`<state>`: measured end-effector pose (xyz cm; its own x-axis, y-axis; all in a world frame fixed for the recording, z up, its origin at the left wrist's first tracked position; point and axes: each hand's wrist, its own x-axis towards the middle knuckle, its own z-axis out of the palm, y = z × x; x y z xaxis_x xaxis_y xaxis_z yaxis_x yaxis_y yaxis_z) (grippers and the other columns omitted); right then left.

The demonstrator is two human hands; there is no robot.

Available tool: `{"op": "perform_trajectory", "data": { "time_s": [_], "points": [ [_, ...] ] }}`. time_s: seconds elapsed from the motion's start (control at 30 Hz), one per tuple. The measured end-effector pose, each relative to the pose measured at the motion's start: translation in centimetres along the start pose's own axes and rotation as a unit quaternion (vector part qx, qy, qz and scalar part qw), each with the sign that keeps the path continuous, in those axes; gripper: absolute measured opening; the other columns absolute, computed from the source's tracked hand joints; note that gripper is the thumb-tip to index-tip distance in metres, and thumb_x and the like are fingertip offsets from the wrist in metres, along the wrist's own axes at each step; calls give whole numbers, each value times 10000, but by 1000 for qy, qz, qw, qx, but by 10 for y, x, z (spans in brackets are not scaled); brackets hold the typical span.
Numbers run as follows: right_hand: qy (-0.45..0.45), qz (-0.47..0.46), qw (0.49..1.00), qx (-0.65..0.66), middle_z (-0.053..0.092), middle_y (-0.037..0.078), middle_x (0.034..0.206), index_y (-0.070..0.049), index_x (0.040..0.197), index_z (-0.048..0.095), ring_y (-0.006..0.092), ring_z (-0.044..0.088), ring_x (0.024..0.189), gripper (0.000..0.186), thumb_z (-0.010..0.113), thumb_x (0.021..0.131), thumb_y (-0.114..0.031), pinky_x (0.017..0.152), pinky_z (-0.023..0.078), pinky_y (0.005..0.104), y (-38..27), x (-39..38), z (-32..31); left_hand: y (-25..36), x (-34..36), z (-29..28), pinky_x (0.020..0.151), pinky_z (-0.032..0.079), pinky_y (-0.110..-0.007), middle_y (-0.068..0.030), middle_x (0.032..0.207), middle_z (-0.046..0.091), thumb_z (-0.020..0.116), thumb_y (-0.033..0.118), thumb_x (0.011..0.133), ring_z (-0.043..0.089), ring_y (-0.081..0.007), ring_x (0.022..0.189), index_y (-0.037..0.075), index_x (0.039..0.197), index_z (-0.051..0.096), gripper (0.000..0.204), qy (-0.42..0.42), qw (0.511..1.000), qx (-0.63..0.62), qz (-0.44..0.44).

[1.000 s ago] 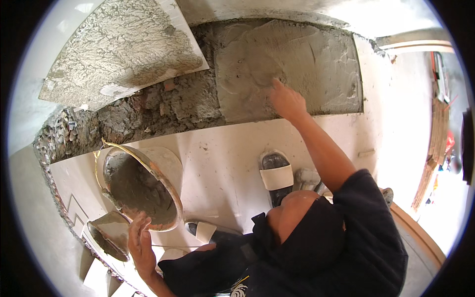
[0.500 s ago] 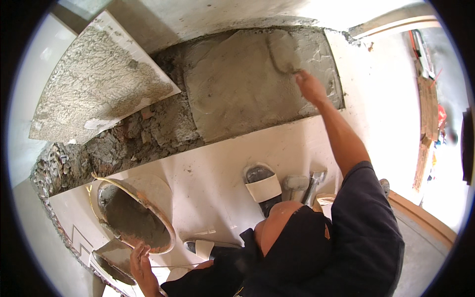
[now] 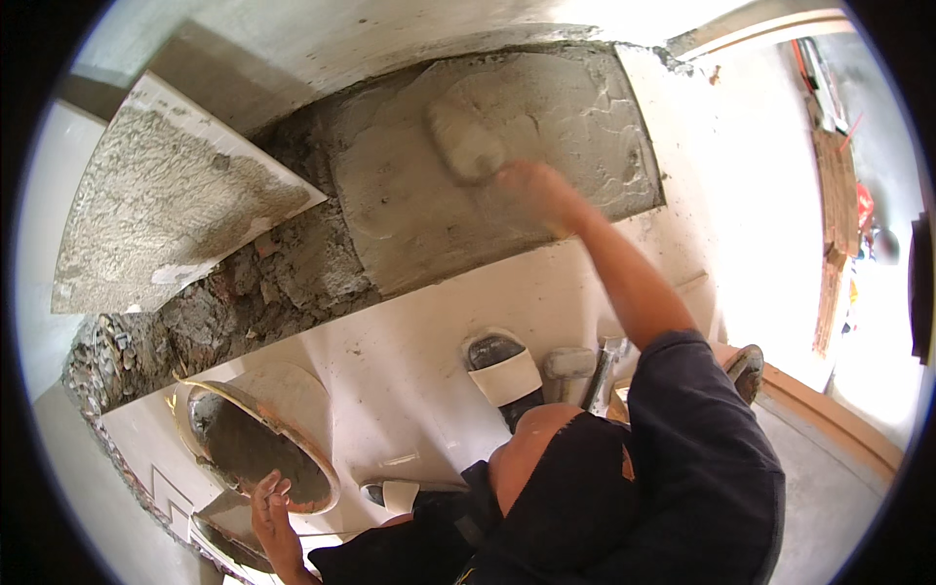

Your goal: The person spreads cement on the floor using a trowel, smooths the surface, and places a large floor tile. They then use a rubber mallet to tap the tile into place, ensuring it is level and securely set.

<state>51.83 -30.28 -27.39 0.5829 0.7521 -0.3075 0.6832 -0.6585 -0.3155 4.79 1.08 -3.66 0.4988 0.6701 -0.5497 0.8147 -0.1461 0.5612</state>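
My right hand (image 3: 536,195), blurred by motion, grips a mortar-coated trowel (image 3: 458,136) over the patch of smoothed wet grey mortar (image 3: 595,107). My left hand (image 3: 273,517) is raised, loosely open, beside an oval bucket of grey mortar (image 3: 253,448), appearing empty; I cannot tell whether it touches the rim. A mortar-backed white tile (image 3: 166,195) stands at the upper left, beside rough rubble and mortar (image 3: 283,268) that runs along the channel to the left of the smoothed patch.
My sandalled foot (image 3: 497,366) is on the pale tiled floor (image 3: 380,331), with a mallet (image 3: 570,364) and a metal tool beside it. A mortar-smeared container (image 3: 219,522) sits below the bucket. A doorway at the right shows stacked boards (image 3: 834,195) and assorted items.
My right hand and trowel have swept first right, then back leftward and slightly down across the mortar. The view has shifted; my left hand stays by the bucket.
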Motion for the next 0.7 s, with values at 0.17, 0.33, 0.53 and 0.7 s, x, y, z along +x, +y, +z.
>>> {"op": "perform_trajectory", "data": {
  "time_s": [0.17, 0.33, 0.53, 0.7],
  "points": [
    [-19, 305, 947, 99, 654, 212, 1118, -115, 1273, 555, 373, 625, 1043, 449, 475, 954, -421, 890, 488, 470, -8, -53, -4, -1, 7, -1, 854, 465, -360, -103, 1174, 597, 503, 353, 974, 597, -225, 1026, 11, 1189, 575, 410, -2, 1000, -13, -11],
    [154, 424, 873, 185, 668, 193, 1017, -55, 1259, 559, 321, 635, 894, 495, 481, 959, -441, 781, 503, 431, 111, -83, -33, -8, 5, -3, 959, 475, -384, -162, 1273, 581, 455, 312, 1001, 590, -272, 1141, -21, 1278, 545, 443, -15, 995, -13, -95],
    [168, 413, 824, 350, 600, 134, 736, -11, 1208, 577, 211, 611, 596, 450, 517, 951, -376, 563, 512, 354, 190, -86, -61, -20, 17, 0, 835, 467, -354, -99, 1189, 596, 498, 339, 984, 591, -218, 1019, 31, 1195, 567, 380, 2, 999, -10, -43],
    [148, 430, 801, 390, 619, 149, 807, -14, 1213, 574, 215, 607, 598, 453, 520, 950, -380, 554, 518, 358, 188, -64, -47, -19, 16, 2, 842, 467, -359, -90, 1187, 594, 496, 341, 985, 582, -215, 1024, 35, 1193, 566, 376, 8, 999, 6, -38]
  ]
}}
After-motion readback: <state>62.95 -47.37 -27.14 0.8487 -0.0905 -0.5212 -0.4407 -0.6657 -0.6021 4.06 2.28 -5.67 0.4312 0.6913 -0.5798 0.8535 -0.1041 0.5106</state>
